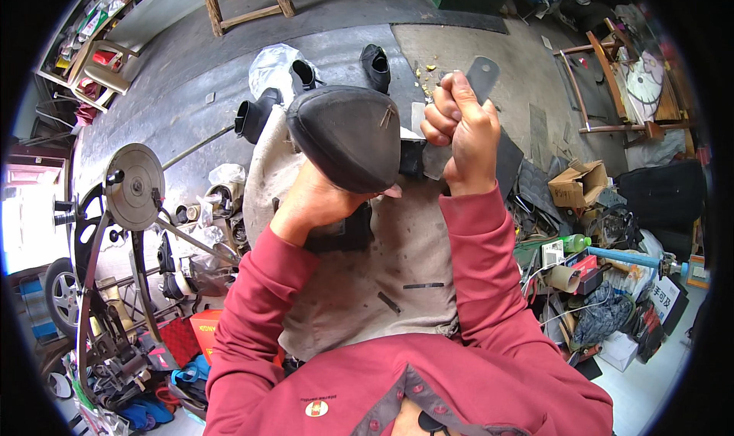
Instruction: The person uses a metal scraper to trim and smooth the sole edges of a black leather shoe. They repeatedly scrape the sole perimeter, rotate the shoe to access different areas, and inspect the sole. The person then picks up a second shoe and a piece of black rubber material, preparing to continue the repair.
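Note:
My left hand (313, 195) grips a black shoe (344, 134) from below, its sole turned up toward me. A few thin, pale strands stick out near the sole's right edge. My right hand (464, 126) is closed around a flat metal shoemaker's knife (483, 77). The knife's rounded end with a small hole rises above the fist, and its other end shows below, just right of the shoe and apart from it. Across my lap lies a stained beige apron (405, 252), with dark strips (423, 285) on it. A black piece under my left wrist is partly hidden.
Black shoes (375, 68) stand on the floor ahead, near a clear plastic bag (274, 69). A sewing machine with a handwheel (136, 186) stands at the left. Clutter, including an open cardboard box (579, 182) and a green bottle (575, 243), fills the right side.

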`<state>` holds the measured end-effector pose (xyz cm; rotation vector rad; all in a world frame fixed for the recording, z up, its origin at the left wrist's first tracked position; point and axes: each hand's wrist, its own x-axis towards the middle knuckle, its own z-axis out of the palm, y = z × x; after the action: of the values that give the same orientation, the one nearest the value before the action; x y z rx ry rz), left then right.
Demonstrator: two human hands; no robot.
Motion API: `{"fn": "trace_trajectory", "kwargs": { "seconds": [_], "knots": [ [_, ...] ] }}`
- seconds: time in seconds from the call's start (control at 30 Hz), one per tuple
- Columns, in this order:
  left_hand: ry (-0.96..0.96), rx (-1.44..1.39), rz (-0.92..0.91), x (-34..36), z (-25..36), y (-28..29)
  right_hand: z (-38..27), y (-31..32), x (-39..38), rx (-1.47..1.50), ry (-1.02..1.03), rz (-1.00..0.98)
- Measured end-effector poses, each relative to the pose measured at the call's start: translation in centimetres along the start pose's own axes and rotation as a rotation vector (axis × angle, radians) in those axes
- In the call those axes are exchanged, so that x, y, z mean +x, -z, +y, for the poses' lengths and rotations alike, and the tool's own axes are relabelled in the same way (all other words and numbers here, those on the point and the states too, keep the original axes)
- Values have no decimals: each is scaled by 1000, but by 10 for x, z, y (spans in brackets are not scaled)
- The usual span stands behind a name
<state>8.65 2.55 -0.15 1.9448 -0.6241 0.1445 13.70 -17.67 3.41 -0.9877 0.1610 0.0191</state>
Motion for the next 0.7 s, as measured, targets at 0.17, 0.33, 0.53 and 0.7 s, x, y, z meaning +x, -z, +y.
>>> {"fn": "trace_trajectory", "kwargs": {
  "seconds": [0.17,0.33,0.53,0.7],
  "knots": [
    [23,-18,-39,2,2,1,5,2,-6,62,125,72],
    [16,24,-12,1,3,0,5,1,-6,35,116,64],
    [21,20,-23,0,-1,0,-1,2,1,-14,12,-11],
    [34,-7,-30,1,-3,0,-3,2,5,-59,-58,-70]
  ]
}}
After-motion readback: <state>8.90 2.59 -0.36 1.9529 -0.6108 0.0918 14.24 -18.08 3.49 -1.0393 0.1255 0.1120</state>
